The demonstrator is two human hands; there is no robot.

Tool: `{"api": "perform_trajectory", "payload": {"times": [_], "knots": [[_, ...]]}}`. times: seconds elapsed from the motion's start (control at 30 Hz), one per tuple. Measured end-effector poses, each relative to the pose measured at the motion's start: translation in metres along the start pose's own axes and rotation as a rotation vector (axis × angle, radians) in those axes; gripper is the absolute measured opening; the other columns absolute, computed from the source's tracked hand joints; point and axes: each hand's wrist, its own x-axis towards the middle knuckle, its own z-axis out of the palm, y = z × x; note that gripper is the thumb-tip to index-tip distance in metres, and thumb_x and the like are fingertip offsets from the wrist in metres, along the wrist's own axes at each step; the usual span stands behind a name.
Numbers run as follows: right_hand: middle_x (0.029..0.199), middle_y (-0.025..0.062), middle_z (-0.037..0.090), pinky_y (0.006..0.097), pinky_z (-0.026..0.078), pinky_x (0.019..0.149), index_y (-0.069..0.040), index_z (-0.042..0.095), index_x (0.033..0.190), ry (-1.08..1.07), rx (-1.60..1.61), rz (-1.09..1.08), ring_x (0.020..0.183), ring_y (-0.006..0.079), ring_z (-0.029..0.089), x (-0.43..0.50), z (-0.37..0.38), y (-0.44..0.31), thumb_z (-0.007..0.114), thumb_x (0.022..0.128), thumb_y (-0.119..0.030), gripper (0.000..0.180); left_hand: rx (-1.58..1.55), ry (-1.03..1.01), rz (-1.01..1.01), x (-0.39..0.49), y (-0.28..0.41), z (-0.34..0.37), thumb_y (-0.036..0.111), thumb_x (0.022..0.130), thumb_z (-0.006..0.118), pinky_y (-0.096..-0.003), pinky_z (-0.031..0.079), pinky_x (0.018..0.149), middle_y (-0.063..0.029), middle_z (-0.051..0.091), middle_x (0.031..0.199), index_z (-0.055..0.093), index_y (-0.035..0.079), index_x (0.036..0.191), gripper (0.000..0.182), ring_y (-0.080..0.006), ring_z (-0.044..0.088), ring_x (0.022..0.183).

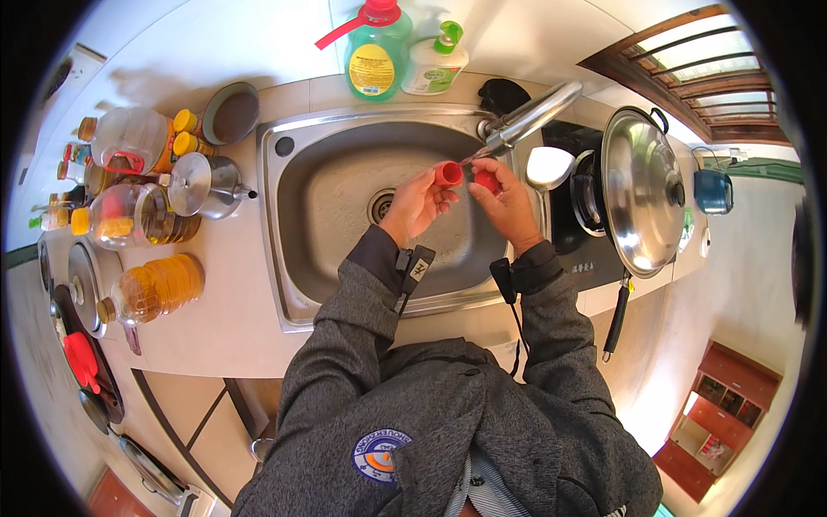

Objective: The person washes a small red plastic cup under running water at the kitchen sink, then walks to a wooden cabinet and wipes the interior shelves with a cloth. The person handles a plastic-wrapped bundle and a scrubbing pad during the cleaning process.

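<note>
My left hand (417, 203) holds a small hollow red plastic cup or cap (450, 173), its round opening facing up towards me. Close beside it, my right hand (507, 203) grips another small red piece (486, 181), partly hidden by the fingers. Both hands are over the stainless steel sink (329, 213), just below the tip of the metal faucet (536, 116). What looks like a thin stream of water (475, 156) runs from the spout towards the red cup. The sink drain (382, 205) lies left of my left hand.
Behind the sink stand a green detergent bottle (378, 61) and a pump soap bottle (434, 68). Left are a metal pot (207, 186), a grey bowl (230, 113) and an oil bottle (158, 287). Right are a white-bladed spatula (549, 167) and a lidded wok (643, 194) on the stove.
</note>
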Motion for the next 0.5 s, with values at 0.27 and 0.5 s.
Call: {"api": "perform_trajectory", "payload": {"times": [0.27, 0.5], "knots": [[0.088, 0.0109, 0.061, 0.0312, 0.049, 0.067, -0.007, 0.060, 0.110, -0.019, -0.183, -0.052, 0.075, 0.0222, 0.060, -0.011, -0.009, -0.030, 0.063, 0.083, -0.013, 0.027, -0.109, -0.091, -0.067, 0.002, -0.001, -0.003, 0.032, 0.101, 0.034, -0.0306, 0.045, 0.071, -0.0069, 0.063, 0.100, 0.048, 0.010, 0.131, 0.040, -0.0175, 0.058, 0.081], [0.084, 0.0128, 0.063, 0.0343, 0.049, 0.063, -0.006, 0.058, 0.107, -0.340, -0.653, 0.095, 0.068, 0.0297, 0.061, 0.001, 0.003, -0.034, 0.058, 0.082, -0.023, 0.030, 0.061, 0.065, 0.096, 0.005, -0.006, 0.012, 0.028, 0.101, 0.035, -0.0288, 0.045, 0.072, -0.0049, 0.060, 0.102, 0.051, 0.009, 0.125, 0.035, -0.0134, 0.054, 0.079]]}}
